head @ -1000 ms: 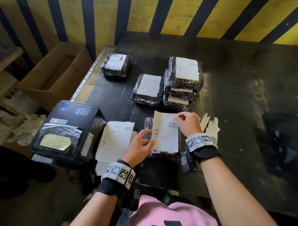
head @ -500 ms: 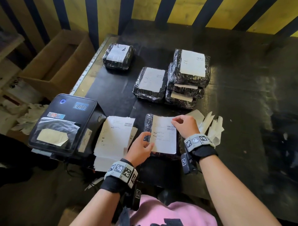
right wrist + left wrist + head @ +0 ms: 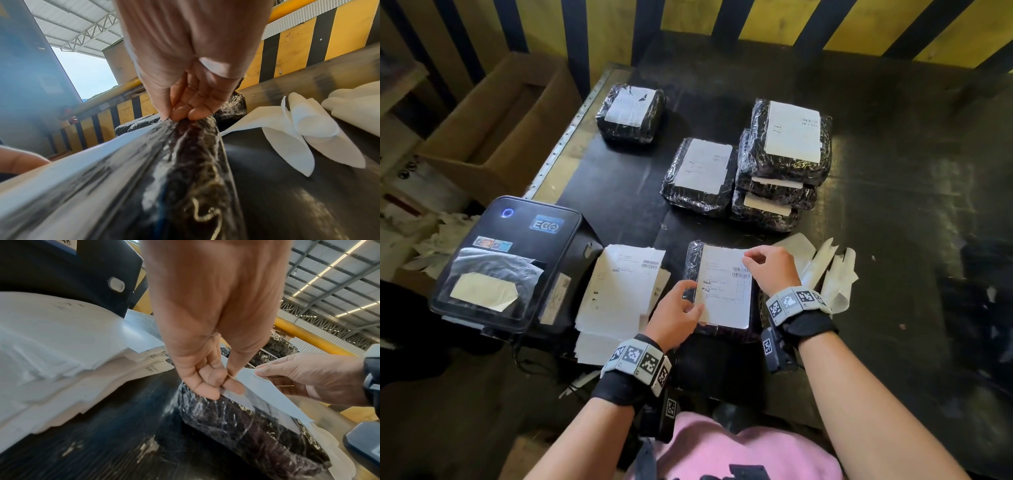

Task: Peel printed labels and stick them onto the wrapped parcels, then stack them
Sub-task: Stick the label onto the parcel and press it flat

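A black bubble-wrapped parcel (image 3: 722, 330) lies on the table in front of me, with a white printed label (image 3: 726, 284) spread over its top. My left hand (image 3: 697, 296) pinches the label's left edge between thumb and fingers (image 3: 224, 384). My right hand (image 3: 748, 260) pinches the label's far right corner, its fingertips (image 3: 180, 114) at the parcel's far end. In the left wrist view the label (image 3: 267, 391) still stands a little off the parcel (image 3: 257, 434) along one side. Three labelled parcels (image 3: 784, 161) are stacked behind.
Two single labelled parcels (image 3: 702, 178) (image 3: 631, 113) lie further back. A black label printer (image 3: 506, 260) sits at the left, with printed labels (image 3: 619, 287) piled beside it. Peeled backing papers (image 3: 825, 270) lie to the right. An open cardboard box (image 3: 496, 120) stands off the table's left edge.
Both hands have lowered the label from a raised, tilted hold down onto the top of the parcel. The head view has shifted slightly.
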Available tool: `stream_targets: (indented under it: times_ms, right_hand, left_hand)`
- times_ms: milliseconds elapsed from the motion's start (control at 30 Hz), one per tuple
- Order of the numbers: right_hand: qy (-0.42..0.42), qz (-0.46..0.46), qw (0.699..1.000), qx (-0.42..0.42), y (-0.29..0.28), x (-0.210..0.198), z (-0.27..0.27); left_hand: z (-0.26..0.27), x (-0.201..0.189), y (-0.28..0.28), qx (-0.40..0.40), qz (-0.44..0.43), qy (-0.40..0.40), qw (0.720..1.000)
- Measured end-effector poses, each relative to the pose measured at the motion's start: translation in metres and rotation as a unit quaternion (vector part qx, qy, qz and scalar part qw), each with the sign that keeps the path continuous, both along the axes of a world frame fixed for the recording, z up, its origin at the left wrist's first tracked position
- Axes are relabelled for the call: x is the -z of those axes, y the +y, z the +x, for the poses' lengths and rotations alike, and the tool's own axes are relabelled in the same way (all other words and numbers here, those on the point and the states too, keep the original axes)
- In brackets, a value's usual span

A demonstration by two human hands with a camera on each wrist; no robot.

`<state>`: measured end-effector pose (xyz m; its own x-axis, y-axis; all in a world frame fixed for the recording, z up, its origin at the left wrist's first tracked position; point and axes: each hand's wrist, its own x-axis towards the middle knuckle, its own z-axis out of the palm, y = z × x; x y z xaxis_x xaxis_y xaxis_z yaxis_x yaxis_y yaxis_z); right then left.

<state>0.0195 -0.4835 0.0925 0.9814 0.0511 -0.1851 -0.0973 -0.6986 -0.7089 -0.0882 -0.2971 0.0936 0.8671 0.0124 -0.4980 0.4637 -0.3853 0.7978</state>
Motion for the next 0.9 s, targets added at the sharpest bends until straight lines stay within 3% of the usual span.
stream_targets:
  times_ms: [400, 733, 900]
  right_hand:
    - [-0.001, -0.054, 0.999, -0.002, 0.006, 0.002, -0.004]
    - [-0.054, -0.141, 0.984, 0.095, 0.014, 0.005, -0.015]
    - [-0.121, -0.109, 0.987, -0.013, 0.025, -0.009, -0.023]
  left_hand:
    - [0.003, -0.003, -0.002, 0.014, 0.029, -0.008, 0.999]
    - [0.004, 0.001, -0.003, 0.000, 0.059, 0.009, 0.998]
    - [0.007, 0.003, -0.003, 0.002, 0.071, 0.017, 0.997]
